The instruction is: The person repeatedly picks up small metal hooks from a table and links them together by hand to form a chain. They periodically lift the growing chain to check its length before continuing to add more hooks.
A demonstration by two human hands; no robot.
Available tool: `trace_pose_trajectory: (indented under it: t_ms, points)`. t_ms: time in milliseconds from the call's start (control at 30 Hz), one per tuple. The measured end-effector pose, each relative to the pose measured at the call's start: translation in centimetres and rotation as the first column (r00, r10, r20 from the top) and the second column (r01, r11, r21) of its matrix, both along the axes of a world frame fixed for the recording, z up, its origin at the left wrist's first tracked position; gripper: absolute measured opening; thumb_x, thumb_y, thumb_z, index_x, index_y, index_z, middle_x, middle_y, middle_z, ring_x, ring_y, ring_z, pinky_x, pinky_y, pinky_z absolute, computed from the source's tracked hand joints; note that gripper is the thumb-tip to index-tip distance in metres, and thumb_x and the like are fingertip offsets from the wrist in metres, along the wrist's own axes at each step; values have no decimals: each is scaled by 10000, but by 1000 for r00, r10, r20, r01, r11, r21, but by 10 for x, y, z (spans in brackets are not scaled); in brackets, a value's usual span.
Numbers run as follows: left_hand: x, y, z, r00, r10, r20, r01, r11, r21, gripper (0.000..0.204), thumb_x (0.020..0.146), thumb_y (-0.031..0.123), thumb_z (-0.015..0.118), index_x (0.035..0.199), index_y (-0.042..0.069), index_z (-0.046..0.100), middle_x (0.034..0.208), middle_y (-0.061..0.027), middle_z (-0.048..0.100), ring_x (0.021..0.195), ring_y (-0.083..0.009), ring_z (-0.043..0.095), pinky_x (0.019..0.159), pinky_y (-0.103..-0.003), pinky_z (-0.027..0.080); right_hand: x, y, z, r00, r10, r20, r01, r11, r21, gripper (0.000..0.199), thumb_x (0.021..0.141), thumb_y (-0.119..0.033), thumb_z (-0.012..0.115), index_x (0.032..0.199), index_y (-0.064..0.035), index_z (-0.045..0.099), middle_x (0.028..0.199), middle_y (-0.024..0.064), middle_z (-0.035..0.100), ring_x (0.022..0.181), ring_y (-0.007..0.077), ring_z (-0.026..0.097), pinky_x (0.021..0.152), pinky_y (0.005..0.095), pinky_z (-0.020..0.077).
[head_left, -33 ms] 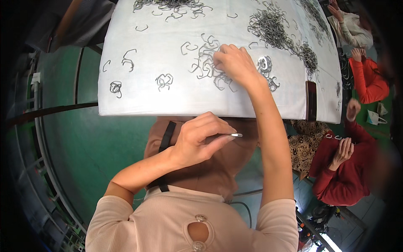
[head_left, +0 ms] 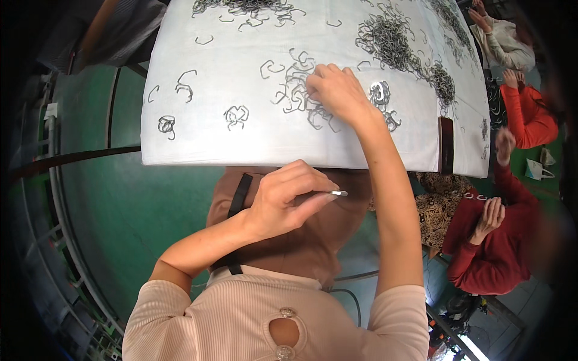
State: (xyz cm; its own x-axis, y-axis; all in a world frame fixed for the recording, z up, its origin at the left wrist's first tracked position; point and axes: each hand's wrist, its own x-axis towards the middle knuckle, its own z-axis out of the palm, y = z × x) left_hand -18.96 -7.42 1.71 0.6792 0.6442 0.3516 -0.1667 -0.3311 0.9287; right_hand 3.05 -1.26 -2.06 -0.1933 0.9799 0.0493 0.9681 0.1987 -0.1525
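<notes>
Over my lap, just off the table's near edge, my left hand (head_left: 289, 195) pinches a small silvery metal piece (head_left: 339, 193) between thumb and fingertips. Only its pale end sticks out; the rest is hidden by the hand. My right hand (head_left: 338, 90) reaches onto the white tabletop (head_left: 271, 144), its fingers curled down into a loose pile of bent grey metal hooks (head_left: 295, 90). Its fingertips are out of sight, so what they grip cannot be made out. Beside my right wrist lies a small heap of hooks (head_left: 378, 95) with a white ring-like piece on it.
Small groups of hooks (head_left: 236, 116) lie on the left side of the table. Larger heaps (head_left: 391, 42) spread toward the far right. A dark brown bar (head_left: 445, 144) sits at the near right edge. A co-worker in a red sleeve (head_left: 475, 240) and others work along the right.
Both my hands hold the same place and pose. At the right, the raised hand of the co-worker in dark red has moved slightly.
</notes>
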Motion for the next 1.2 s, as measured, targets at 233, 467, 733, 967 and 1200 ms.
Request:
trace_pose_trajectory:
  t_ms: [233, 467, 733, 967, 1200]
  points:
    - [0, 5, -2, 999, -10, -37, 7, 997, -74, 145, 777, -19, 702, 919, 1, 677, 848, -89, 674, 706, -163, 623, 638, -271, 506, 1, -27, 21, 841, -313, -441, 311, 947, -79, 98, 820, -61, 626, 918, -51, 623, 886, 91, 642, 856, 277, 609, 742, 370, 473]
    - [13, 8, 0, 992, -48, -115, 40, 997, -69, 132, 798, -17, 695, 928, -14, 675, 876, -88, 670, 729, -129, 644, 648, -242, 525, -34, -120, 66, 329, -438, -837, 633, 760, -150, 106, 832, -72, 682, 905, 3, 670, 760, 37, 665, 661, 99, 573, 619, 246, 453]
    - [29, -3, 2, 991, -83, -107, 76, 995, -63, 110, 787, -55, 682, 894, -38, 664, 865, -92, 665, 760, -141, 658, 672, -252, 542, -88, -190, 78, -186, -297, -937, 739, 586, -333, 87, 847, -51, 702, 870, 5, 640, 769, 63, 674, 598, 68, 606, 490, 171, 403]
    - [40, -8, 1, 989, -133, -57, 135, 990, 33, 133, 779, -61, 681, 908, -36, 663, 854, -94, 661, 763, -157, 668, 679, -260, 550, -101, -191, 75, -172, -186, -967, 804, 541, -247, 85, 866, -26, 676, 903, 29, 623, 810, 88, 676, 687, 115, 659, 560, 202, 497]
    - [61, -8, 14, 978, -209, 20, 205, 970, 133, 182, 785, -11, 698, 960, 1, 652, 854, -109, 638, 745, -208, 651, 646, -289, 515, -95, -201, 87, -77, -117, -990, 895, 429, -121, 84, 876, -9, 657, 924, 44, 613, 815, 105, 667, 709, 143, 666, 602, 225, 523]
